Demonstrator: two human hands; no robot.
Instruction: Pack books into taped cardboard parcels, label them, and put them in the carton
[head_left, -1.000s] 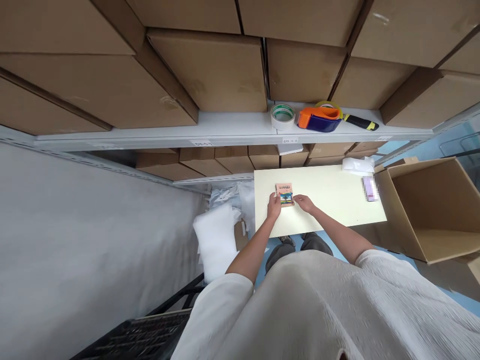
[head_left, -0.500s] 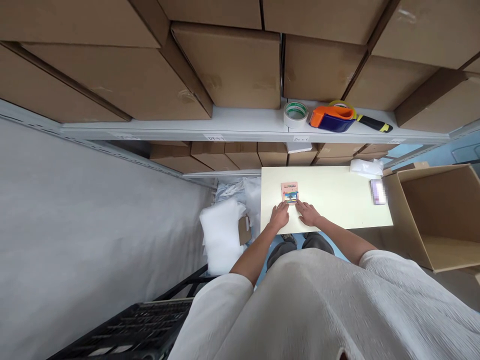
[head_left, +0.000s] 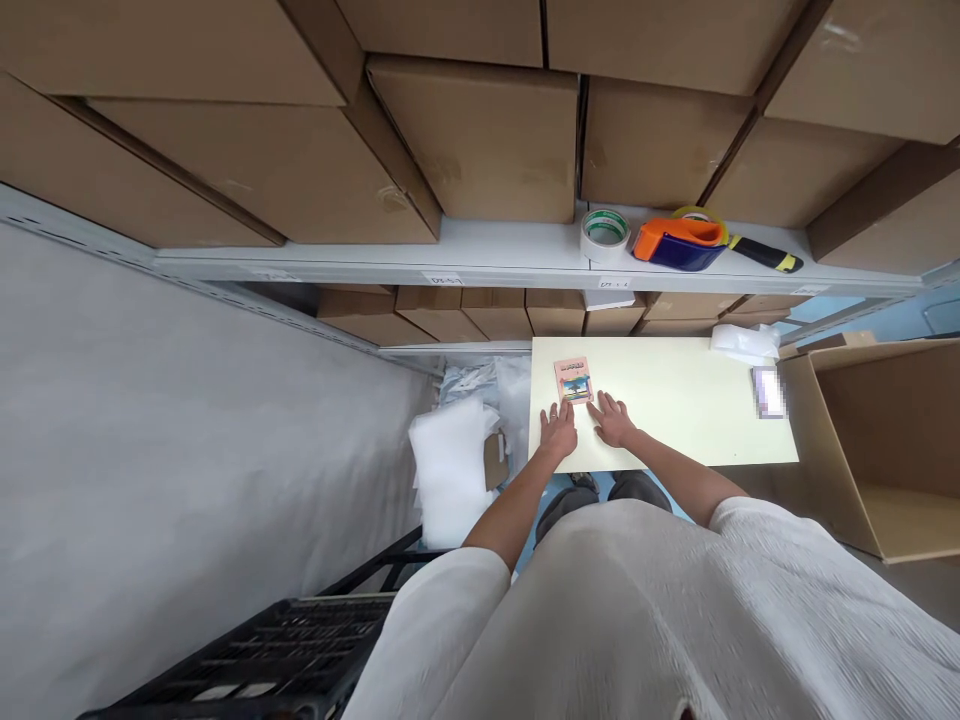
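Observation:
A small pink booklet or flat packet with a tree picture lies slightly turned on the pale yellow tabletop. My left hand rests on the table at its near edge, fingers spread, with the fingertips at the lower edge. To the right, my right hand also lies with fingers stretched out, the index fingertip by the packet's lower right corner. Neither hand grips anything.
A white roll of tape and an orange-and-blue tape dispenser sit on the shelf edge below cardboard boxes. An open carton stands right of the table. White foam sheets and a black crate are at left.
Both hands came off the packet's sides, where the left had held it, and moved to its near edge. The packet now lies flat and a little tilted. The view shifted slightly.

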